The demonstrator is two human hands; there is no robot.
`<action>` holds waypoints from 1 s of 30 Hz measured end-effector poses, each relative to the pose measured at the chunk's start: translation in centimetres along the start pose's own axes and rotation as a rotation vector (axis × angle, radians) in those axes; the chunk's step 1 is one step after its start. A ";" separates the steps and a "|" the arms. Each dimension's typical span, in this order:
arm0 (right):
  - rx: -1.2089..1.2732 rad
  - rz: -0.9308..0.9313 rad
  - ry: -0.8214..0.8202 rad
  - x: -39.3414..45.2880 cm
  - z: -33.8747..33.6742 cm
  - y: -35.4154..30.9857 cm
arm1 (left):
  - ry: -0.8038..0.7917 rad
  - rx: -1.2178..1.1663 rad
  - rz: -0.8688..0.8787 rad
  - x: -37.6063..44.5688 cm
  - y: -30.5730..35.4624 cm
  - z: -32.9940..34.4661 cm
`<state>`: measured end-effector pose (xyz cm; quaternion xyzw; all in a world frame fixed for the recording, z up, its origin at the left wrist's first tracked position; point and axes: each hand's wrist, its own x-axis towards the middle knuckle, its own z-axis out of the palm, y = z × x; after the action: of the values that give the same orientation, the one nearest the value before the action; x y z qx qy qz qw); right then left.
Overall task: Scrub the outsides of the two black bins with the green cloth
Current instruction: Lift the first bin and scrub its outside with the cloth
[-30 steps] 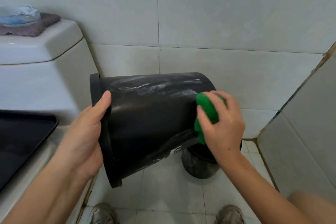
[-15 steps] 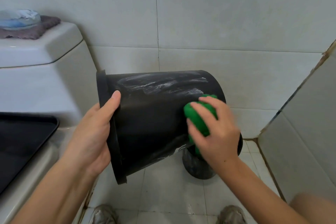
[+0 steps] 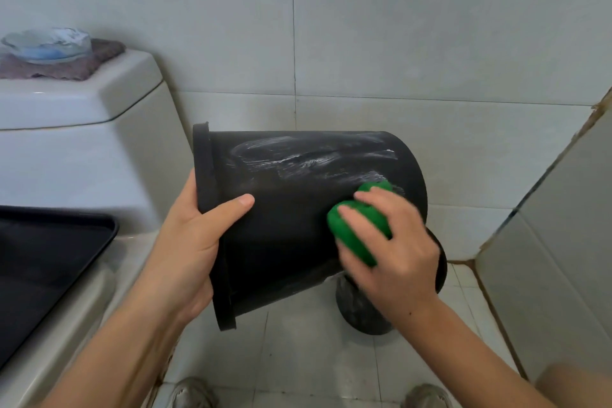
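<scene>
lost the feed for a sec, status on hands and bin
Left hand grips black bin at rim. Right hand presses green cloth on its side. Second bin on floor below.

toilet [image 3: 82, 156] blocks left, wall corner [image 3: 546, 209] perhaps tight

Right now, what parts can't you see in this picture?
Head view only:
- Second bin: mostly hidden behind the right hand and the held bin.
- Held bin's inside and far side: turned away.
- Green cloth: partly covered by fingers.
- Shoes: cut off by the bottom edge.
</scene>
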<state>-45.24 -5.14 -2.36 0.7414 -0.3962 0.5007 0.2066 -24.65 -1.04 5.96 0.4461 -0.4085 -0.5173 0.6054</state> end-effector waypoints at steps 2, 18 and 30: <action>-0.034 0.232 0.032 0.6 -0.2 1.5 | -0.008 0.003 0.016 0.1 0.2 -0.4; 0.042 0.352 0.003 1.3 -0.4 1.6 | -0.070 0.085 0.061 0.0 -0.7 -0.3; 0.119 0.001 -0.073 0.3 -0.3 -2.1 | -0.175 0.118 0.078 -0.1 -2.4 0.5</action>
<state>-43.67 -3.74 -1.73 0.7700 -0.3731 0.4962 0.1473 -25.73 -1.16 3.80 0.4180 -0.5067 -0.5051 0.5598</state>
